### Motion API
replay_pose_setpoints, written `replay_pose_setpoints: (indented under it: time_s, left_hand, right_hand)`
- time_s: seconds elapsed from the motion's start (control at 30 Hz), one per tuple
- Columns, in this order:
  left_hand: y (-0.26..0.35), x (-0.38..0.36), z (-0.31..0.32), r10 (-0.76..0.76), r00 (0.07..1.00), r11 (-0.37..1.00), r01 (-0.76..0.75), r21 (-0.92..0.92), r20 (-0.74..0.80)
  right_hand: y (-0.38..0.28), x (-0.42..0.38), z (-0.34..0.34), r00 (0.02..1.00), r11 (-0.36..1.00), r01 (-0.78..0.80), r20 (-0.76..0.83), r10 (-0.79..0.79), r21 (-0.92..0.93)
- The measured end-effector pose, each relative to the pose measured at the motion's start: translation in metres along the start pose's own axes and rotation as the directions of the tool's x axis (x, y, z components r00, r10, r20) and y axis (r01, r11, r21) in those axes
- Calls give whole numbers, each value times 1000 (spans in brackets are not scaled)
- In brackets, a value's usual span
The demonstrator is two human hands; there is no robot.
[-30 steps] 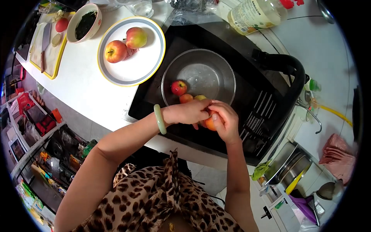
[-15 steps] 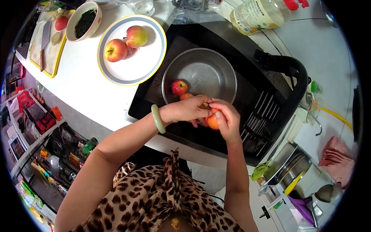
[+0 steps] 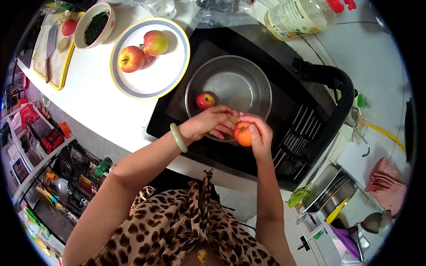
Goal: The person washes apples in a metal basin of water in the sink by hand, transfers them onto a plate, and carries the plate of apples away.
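My right hand is closed round an orange-red apple, above the near rim of a round metal basin in the black sink. My left hand, with a pale green bangle on its wrist, reaches in from the left with curled fingers. A small yellowish bit shows at its fingertips, beside the apple; I cannot tell what it is. Inside the basin, a smaller red apple rests at the left wall.
Left of the sink, a white plate bears two apples. Beyond it are a bowl of dark greens and a cutting board with a knife. A black faucet arches at right, and a large bottle stands behind.
My left hand has drawn slightly left and down, away from the apple, uncovering more of it. The apple has turned a little in my right hand. An orange fruit in the basin is now hidden.
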State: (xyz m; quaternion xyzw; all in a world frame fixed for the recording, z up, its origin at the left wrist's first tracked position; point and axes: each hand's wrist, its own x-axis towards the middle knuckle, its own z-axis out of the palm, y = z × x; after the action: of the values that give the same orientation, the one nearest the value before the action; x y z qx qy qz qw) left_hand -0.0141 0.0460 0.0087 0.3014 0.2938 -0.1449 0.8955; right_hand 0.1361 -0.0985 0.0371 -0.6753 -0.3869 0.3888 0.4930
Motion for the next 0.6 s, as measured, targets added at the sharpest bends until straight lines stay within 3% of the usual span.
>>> replay_pose_setpoints:
  time_s: [0.07, 0.17, 0.2, 0.23, 0.27, 0.33, 0.37, 0.4, 0.47, 0.5, 0.6]
  left_hand:
    - [-9, 4, 5, 16, 1000, 950, -13, -313, 9]
    - [-27, 14, 19, 69, 998, 791, -51, -610, 7]
    - [-34, 20, 17, 90, 996, 734, -68, -676, -2]
    - [-35, 24, 10, 40, 985, 756, -139, -640, -167]
    - [-37, 27, 3, 11, 972, 776, -158, -611, -237]
    - [-30, 32, -10, -31, 925, 815, -196, -545, -379]
    - [-26, 33, -12, 18, 892, 828, -267, -493, -451]
    - [-25, 35, -18, 39, 874, 834, -296, -466, -485]
    - [-20, 38, -27, 86, 835, 844, -350, -406, -543]
    - [-18, 38, -29, 78, 820, 840, -360, -406, -566]
    - [-12, 43, -27, 59, 793, 821, -384, -422, -607]
  right_hand:
    - [7, 2, 8, 996, 986, -88, -12, 90, 141]
    - [31, 17, 30, 996, 999, -27, -80, 30, 35]
    - [41, 23, 32, 1000, 993, -17, -21, 15, -120]
    - [61, 29, 32, 993, 994, -113, -17, 113, 1]
    - [81, 36, 28, 978, 970, -209, 2, 210, 123]
    - [115, 69, 8, 926, 942, -258, -224, 305, 217]
    - [123, 84, 2, 847, 845, -286, -293, 443, 452]
    - [138, 96, 7, 770, 917, -228, -516, 375, 327]
    - [173, 97, 21, 632, 707, -424, -374, 678, 565]
    - [172, 99, 27, 664, 457, -426, -74, 744, 781]
    - [105, 86, 17, 773, 351, -537, 282, 568, 767]
